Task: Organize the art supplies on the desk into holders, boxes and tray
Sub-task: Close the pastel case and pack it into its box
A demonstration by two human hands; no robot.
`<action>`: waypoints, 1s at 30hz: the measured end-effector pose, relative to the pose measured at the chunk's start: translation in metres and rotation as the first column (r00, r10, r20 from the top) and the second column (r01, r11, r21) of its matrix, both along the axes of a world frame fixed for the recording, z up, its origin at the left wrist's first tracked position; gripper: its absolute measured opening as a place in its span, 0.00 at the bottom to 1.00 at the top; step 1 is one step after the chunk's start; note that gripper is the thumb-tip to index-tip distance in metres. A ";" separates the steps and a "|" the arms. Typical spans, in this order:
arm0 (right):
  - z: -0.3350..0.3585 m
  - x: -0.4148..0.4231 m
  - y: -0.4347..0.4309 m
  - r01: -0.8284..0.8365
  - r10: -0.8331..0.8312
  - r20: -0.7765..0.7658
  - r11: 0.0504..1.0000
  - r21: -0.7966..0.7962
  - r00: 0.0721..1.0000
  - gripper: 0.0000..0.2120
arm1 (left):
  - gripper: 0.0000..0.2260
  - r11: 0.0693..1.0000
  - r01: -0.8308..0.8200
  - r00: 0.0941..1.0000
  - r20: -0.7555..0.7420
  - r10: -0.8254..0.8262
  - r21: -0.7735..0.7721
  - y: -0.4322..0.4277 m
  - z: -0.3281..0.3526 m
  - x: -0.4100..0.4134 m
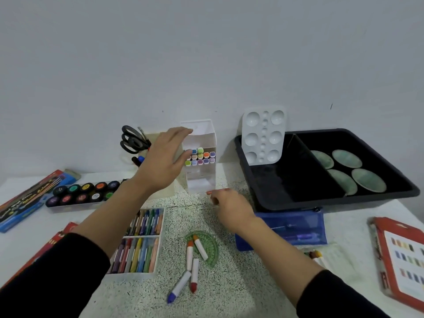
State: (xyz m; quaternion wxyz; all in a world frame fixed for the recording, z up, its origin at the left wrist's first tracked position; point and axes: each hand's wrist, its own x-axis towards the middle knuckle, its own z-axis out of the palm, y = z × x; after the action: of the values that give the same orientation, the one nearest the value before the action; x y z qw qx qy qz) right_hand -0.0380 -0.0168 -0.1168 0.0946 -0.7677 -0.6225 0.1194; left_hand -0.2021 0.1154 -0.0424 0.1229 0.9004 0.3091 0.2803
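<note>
The left hand [164, 160] reaches far over the table [241, 290], palm down, fingers straight and slightly spread. It covers the left side of the white tiered holder [201, 183], with the thumb next to the marker caps. Whether it actually touches the holder cannot be told. The right hand [230, 208] is lower and nearer, just right of the holder's base. Its fingers are curled in a pinch on a red-tipped marker [209, 192], of which only the tip shows. Both arms wear black sleeves pushed back from the wrists.

The holder stands upright against the far wall. Its middle compartment holds stored markers [202, 157] lying with their ends outward, showing green, blue, orange and purple caps. The compartments above and below look bare white.

Nearer, four loose markers [190, 255] with white barrels lie scattered. Two have orange caps, one red and one blue, and one orange-capped marker lies across a green protractor [212, 246]. To their left is a white pastel box [137, 236] with two rows of coloured sticks. Farther left is a row of paint pots [85, 192], and scissors [130, 141] stand behind the left hand.

To the right a black tray [321, 203] holds a leaning white palette [263, 136] and green oval dishes [346, 158]. A blue pouch [298, 226] lies just in front of the tray.
</note>
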 end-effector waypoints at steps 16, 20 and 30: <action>-0.024 -0.037 0.063 0.589 -0.309 -0.798 0.805 0.069 0.517 0.03 | 0.22 0.993 0.049 0.982 0.188 -0.028 -0.111 0.009 -0.017 0.004; -0.030 -0.045 0.063 0.475 -0.273 -0.663 0.868 0.142 0.697 0.10 | 0.22 0.988 0.080 0.965 0.259 -0.043 -0.135 0.012 -0.027 0.006; -0.005 -0.019 0.036 0.016 0.041 -0.250 0.975 0.222 0.967 0.12 | 0.21 0.964 0.127 0.902 0.432 -0.014 -0.234 0.012 -0.040 0.011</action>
State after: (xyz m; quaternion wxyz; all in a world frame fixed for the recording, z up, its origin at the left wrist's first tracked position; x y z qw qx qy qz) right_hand -0.0566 0.0194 -0.1213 0.2577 -0.7268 -0.6195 0.1468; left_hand -0.1910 0.1273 -0.0826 0.3128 0.8043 0.2752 0.4236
